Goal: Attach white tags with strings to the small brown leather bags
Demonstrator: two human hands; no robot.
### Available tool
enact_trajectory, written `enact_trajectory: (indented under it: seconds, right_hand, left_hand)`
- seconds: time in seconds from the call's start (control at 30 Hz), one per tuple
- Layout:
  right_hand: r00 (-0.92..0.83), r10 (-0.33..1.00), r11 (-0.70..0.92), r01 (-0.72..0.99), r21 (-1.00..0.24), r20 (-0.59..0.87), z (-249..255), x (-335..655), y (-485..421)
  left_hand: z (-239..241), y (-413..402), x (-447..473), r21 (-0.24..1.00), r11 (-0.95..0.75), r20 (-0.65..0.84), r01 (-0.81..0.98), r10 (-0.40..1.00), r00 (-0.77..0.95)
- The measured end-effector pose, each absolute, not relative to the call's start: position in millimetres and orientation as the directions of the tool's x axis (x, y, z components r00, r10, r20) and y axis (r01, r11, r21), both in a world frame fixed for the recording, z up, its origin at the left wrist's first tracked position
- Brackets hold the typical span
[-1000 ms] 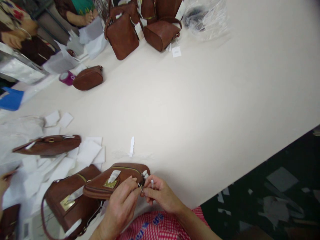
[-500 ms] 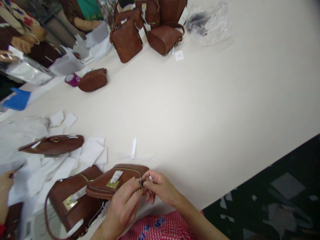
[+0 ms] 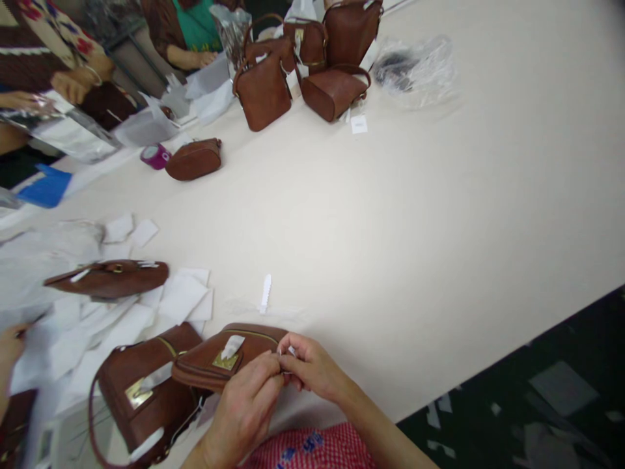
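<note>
A small brown leather purse (image 3: 215,359) with a gold plate and a white paper strip lies at the near table edge. My left hand (image 3: 247,407) and my right hand (image 3: 308,366) meet at its right end. Both pinch a small white piece at the zipper end; the piece is mostly hidden by the fingers. A larger brown bag (image 3: 141,391) with a strap lies under the purse on the left.
White paper squares (image 3: 181,296) and another flat brown purse (image 3: 110,279) lie to the left. A white serrated strip (image 3: 265,292) lies just beyond the purse. Several brown bags (image 3: 293,78) and a plastic wrap (image 3: 415,65) stand far off. Other people work at the far left, one hand (image 3: 10,345) nearby.
The view has tilted slightly, so everything sits lower in the frame. My fingers have closed tighter round the small piece at the purse's zipper end.
</note>
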State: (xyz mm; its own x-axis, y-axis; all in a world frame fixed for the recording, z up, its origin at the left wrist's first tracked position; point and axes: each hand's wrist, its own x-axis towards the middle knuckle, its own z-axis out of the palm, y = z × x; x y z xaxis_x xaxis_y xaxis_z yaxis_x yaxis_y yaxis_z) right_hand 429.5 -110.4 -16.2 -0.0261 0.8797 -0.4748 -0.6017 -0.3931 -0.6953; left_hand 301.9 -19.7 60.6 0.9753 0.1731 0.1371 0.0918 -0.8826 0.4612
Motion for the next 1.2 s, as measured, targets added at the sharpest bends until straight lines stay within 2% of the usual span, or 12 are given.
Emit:
enact_trajectory:
  seconds: [0.13, 0.2, 0.3, 0.4, 0.5, 0.57, 0.67, 0.73, 0.8, 0.87, 1.1, 1.2]
  right_hand:
    - [0.029, 0.88, -0.361, -0.61, -0.705, -0.475, -20.2, 425.6, -109.8]
    - [0.093, 0.885, -0.343, -0.533, -0.774, -0.457, -18.5, 424.7, -113.2]
    - [0.284, 0.888, -0.331, -0.15, -0.932, -0.361, -10.5, 428.2, -122.2]
    - [0.403, 0.885, -0.32, 0.169, -0.932, -0.231, -0.5, 434.5, -132.8]
    - [0.442, 0.88, -0.266, 0.157, -0.951, -0.173, 6.4, 437.8, -142.2]
    - [0.459, 0.877, -0.225, 0.136, -0.965, -0.14, 8.6, 437.0, -147.2]
    - [0.482, 0.872, -0.167, 0.137, -0.976, -0.081, 9.4, 432.6, -152.1]
    - [0.496, 0.865, -0.153, 0.121, -0.981, -0.074, 9.2, 429.6, -153.7]
    - [0.492, 0.865, -0.165, 0.083, -0.983, -0.104, 9.5, 427.7, -154.2]
    - [0.476, 0.866, -0.193, 0.039, -0.981, -0.151, 10.2, 427.1, -154.4]
    - [0.496, 0.844, -0.255, 0.033, -0.966, -0.205, 9.9, 426.2, -158.9]
    - [0.478, 0.855, -0.247, 0.031, -0.968, -0.203, 9.8, 425.0, -160.4]
  left_hand:
    - [60.7, -18.9, 301.6, 0.425, -0.9, 0.12, 0.091, 0.156, 0.981]
    - [59.5, -18.4, 301.1, 0.407, -0.91, 0.111, 0.082, 0.138, 0.984]
    - [59.6, -18.1, 302.2, 0.377, -0.922, 0.098, 0.094, 0.14, 0.985]
    - [70.4, -20.5, 306.8, 0.32, -0.937, 0.034, 0.142, 0.161, 0.986]
    - [90.2, -30.3, 311.9, 0.247, -0.935, -0.022, 0.253, 0.256, 0.966]
    - [100.6, -41.7, 314.3, 0.283, -0.9, 0.043, 0.331, 0.356, 0.933]
    - [103.6, -60.9, 317.7, 0.55, -0.749, 0.073, 0.37, 0.484, 0.872]
    - [99.1, -70.1, 320.6, 0.721, -0.56, -0.028, 0.408, 0.565, 0.825]
    - [93.5, -74.5, 323.7, 0.81, -0.368, -0.138, 0.458, 0.639, 0.757]
    - [89.5, -75.6, 325.9, 0.844, -0.248, -0.202, 0.476, 0.674, 0.71]
    - [81.6, -83.9, 329.3, 0.879, -0.071, -0.288, 0.471, 0.707, 0.645]
    - [80.2, -86.0, 330.4, 0.853, -0.175, -0.233, 0.493, 0.716, 0.658]
